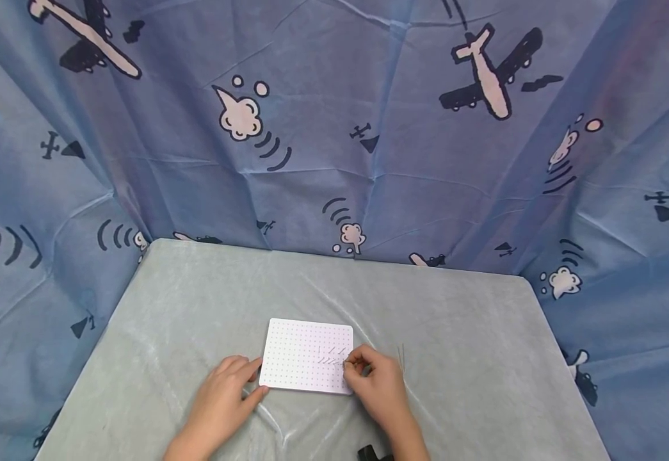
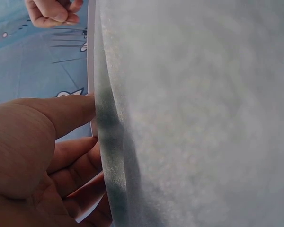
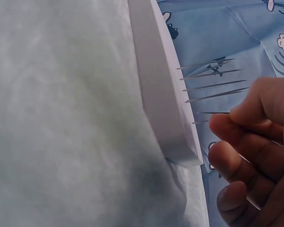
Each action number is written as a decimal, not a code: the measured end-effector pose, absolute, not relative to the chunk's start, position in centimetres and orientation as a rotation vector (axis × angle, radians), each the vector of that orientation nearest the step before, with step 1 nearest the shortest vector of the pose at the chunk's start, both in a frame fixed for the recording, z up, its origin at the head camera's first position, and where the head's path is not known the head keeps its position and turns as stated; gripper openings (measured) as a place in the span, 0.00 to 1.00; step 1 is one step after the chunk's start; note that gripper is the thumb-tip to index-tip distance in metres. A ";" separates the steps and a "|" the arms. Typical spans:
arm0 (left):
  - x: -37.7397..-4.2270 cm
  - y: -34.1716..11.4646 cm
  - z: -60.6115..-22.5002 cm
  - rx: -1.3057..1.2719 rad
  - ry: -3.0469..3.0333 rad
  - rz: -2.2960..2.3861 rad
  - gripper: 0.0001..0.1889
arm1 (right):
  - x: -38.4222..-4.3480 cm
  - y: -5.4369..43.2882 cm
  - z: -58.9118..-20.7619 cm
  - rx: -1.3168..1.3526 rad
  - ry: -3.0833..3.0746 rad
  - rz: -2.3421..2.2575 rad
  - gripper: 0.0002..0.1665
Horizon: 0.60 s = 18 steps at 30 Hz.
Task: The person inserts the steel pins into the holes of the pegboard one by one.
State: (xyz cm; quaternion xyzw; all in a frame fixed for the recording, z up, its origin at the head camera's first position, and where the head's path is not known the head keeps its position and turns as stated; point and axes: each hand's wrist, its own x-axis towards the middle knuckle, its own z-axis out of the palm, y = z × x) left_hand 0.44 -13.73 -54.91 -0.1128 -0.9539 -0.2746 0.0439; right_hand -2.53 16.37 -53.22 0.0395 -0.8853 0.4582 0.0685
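A white board with a grid of small holes lies on the cloth-covered table. Several thin needles stand in its right part, slanting in the head view. My right hand is over the board's right edge. Between thumb and forefinger it pinches one needle, whose tip is at the board's face; the other fingers are loosely bent. At the board's left side is my left hand, its forefinger against the left edge and its thumb at the near left corner.
Loose needles lie on the table just right of my right hand. A pale grey-green cloth covers the table. Blue curtains printed with planes hang behind and at both sides. A black object shows at the bottom edge.
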 end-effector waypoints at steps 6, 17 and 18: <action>0.4 -13.7 -55.0 -0.351 -2.908 -0.826 0.29 | -2.6 16.2 -53.4 0.097 -2.738 1.296 0.19; 0.5 -13.8 -55.0 -0.350 -2.918 -0.824 0.29 | -2.8 15.8 -53.8 0.133 -2.761 1.124 0.19; 0.5 -13.8 -55.0 -0.351 -2.918 -0.826 0.29 | -2.9 15.7 -53.8 0.142 -2.755 1.102 0.19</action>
